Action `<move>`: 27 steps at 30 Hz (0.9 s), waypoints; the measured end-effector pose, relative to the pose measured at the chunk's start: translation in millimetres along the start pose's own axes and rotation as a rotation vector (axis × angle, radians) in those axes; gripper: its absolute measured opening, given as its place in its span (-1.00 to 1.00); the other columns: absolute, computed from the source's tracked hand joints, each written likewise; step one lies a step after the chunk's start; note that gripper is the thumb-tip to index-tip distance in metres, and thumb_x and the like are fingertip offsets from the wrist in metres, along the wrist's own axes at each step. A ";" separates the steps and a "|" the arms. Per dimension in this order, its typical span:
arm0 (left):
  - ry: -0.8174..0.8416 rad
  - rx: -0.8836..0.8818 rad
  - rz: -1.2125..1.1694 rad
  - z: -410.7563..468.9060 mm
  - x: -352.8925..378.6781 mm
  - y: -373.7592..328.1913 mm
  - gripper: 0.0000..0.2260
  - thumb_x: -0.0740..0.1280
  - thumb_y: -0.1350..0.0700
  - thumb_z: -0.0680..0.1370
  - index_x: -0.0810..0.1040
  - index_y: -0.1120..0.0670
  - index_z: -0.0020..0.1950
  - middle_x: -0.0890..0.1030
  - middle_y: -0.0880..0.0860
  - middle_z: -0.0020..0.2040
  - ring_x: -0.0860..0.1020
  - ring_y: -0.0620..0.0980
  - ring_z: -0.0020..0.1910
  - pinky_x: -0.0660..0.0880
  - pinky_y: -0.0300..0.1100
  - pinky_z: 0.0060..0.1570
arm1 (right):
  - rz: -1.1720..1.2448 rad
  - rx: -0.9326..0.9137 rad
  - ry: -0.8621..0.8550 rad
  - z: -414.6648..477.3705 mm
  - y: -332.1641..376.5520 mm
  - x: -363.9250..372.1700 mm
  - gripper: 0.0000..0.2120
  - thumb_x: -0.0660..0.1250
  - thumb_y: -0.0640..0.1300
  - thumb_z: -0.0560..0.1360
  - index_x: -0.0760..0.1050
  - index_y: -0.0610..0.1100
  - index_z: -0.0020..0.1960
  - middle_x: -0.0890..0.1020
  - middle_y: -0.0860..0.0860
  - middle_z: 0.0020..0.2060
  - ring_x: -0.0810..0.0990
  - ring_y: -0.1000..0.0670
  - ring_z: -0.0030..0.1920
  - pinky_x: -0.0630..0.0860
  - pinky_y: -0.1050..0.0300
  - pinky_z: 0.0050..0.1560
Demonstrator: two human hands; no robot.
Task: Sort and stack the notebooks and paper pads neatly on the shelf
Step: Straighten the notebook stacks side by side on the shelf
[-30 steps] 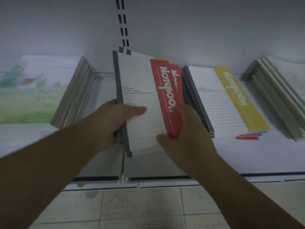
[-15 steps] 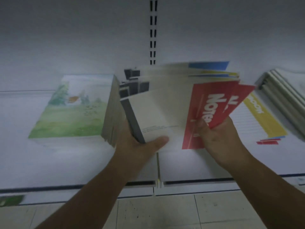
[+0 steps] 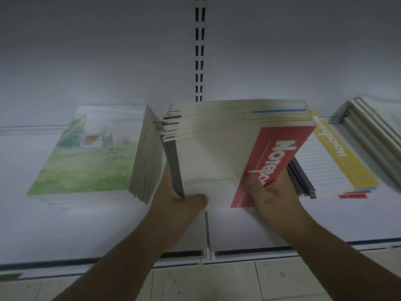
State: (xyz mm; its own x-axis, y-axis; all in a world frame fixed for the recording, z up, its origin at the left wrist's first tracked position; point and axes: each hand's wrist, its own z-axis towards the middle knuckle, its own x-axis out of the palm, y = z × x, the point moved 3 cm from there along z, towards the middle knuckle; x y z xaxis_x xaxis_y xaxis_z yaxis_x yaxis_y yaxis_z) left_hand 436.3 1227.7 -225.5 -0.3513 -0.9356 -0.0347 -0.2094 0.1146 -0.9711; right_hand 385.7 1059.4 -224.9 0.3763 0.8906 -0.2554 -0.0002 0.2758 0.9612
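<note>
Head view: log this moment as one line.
left hand: grips notebook bundle spine; right hand: pinches red cover; bundle: fanned, beside landscape stack

Head cam, fwd + down, close on shelf (image 3: 65, 224).

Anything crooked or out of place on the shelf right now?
The notebooks held between left hand and right hand are fanned, spines stepped at the upper left. In the yellow-banded stack beside them, red and blue covers poke out at the front.
</note>
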 end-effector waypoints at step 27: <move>0.012 -0.440 0.083 62.1 29.0 -20.4 -0.66 0.47 0.16 0.45 0.55 0.22 0.17 0.64 0.12 0.06 0.62 0.11 0.01 0.54 -0.01 0.13 | -0.518 0.285 0.374 12.9 -10.5 -19.4 -0.18 0.58 -0.06 0.20 0.21 0.15 0.33 0.52 0.13 0.10 0.58 0.06 0.08 0.60 0.12 0.03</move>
State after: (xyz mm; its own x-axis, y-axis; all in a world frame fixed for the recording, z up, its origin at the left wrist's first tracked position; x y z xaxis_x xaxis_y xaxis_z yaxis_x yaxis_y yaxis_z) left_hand 487.1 1177.5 -221.3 -0.3932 -0.9136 -0.1033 -0.5471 0.3228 -0.7723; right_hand 390.3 1034.6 -228.7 -0.0818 0.7486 -0.6580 0.3556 0.6386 0.6824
